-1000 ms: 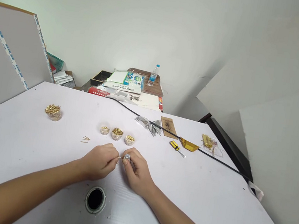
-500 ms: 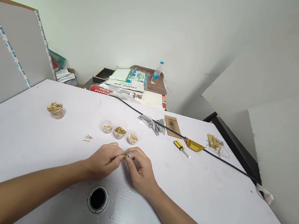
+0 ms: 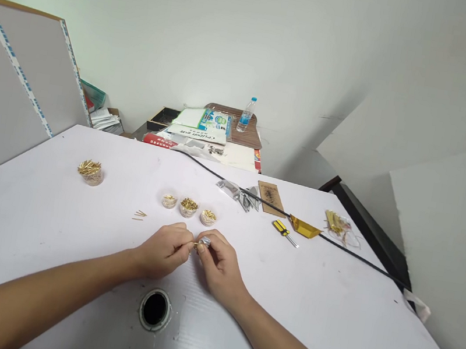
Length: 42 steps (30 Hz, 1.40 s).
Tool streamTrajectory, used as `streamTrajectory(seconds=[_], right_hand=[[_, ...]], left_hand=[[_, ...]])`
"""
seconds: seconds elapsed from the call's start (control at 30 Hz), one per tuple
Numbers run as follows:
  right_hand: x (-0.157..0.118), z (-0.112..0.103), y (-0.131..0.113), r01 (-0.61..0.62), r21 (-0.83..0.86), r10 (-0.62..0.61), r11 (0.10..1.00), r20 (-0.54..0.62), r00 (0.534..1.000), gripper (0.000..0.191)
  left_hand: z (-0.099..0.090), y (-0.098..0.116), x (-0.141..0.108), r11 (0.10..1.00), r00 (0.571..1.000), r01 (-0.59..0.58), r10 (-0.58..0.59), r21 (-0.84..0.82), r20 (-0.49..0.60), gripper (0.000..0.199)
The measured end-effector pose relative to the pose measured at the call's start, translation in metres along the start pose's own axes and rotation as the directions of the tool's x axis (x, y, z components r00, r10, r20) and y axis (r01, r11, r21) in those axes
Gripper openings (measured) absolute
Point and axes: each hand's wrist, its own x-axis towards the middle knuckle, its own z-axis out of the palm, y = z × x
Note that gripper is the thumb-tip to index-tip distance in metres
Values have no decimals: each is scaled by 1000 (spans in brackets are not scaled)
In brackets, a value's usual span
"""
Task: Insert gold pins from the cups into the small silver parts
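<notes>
My left hand point(image 3: 166, 251) is closed, its thumb and forefinger pinching a thin brass-coloured piece point(image 3: 195, 246) whose exact kind is too small to tell. Almost touching it, my right hand point(image 3: 219, 264) grips a small shiny silver piece point(image 3: 204, 241) between thumb and fingers. The brass piece meets the right fingertips beside the silver one; how they join is hidden. Just beyond the hands stand three small clear cups point(image 3: 188, 209) of tiny brass parts. Several loose brass pins point(image 3: 140, 214) lie left of them.
A fuller cup of brass pins point(image 3: 90, 173) stands far left. A round black-centred hole point(image 3: 155, 309) lies near me, between the forearms. On the right are a yellow screwdriver point(image 3: 285, 232), a black cable point(image 3: 356, 250), a cardboard piece point(image 3: 271, 198) and a bag of brass parts point(image 3: 339, 224).
The whole view has shifted slightly. Both hands keep nearly the same pose and grip, with the silver piece turned a little in the right fingers.
</notes>
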Motion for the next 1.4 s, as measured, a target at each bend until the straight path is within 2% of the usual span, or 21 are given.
streamTrajectory(seconds=[0.2,0.33,0.57,0.63,0.73,0.83,0.97,1.17,1.3,1.4], right_hand=[[-1,1,-3,35,-67,-35,997,-12,999,23],[-1,1,-3,32,-57,-31,998,12,999,24],[-1,0,-3,-111,31,108,993,85,990,35],[-1,-1,-4,-71,9,70,997,82,994,31],[-3,-2,-6,55,-68,-50,996,72,996,22],[-3,-3,-8,96,-105,-89,990,70,994,19],[-4,-3,-7,57,-80,-50,995,89,995,19],[-4,-3,-5,-11,-26,15,1000,128,992,27],[-5,-4,-5,-12,-15,13,1000,89,996,29],[-5,-4,-4,-7,-35,9,999,62,998,26]], left_hand=[[-1,-1,0,999,999,-42,42,7,8,30],[-3,-2,1,999,998,-41,42,-14,52,31],[-6,-4,2,999,993,-23,26,-26,119,29],[-6,-4,2,999,991,-28,31,-32,131,30],[-7,-3,2,998,990,-14,23,-60,142,32],[-8,-3,2,997,989,-40,49,-67,137,32],[-10,-4,1,991,983,-128,131,-35,131,29],[-11,-6,1,955,951,-289,279,67,134,26],[-13,-5,1,939,949,-310,296,147,107,20],[-13,-2,1,947,961,-271,276,173,1,10]])
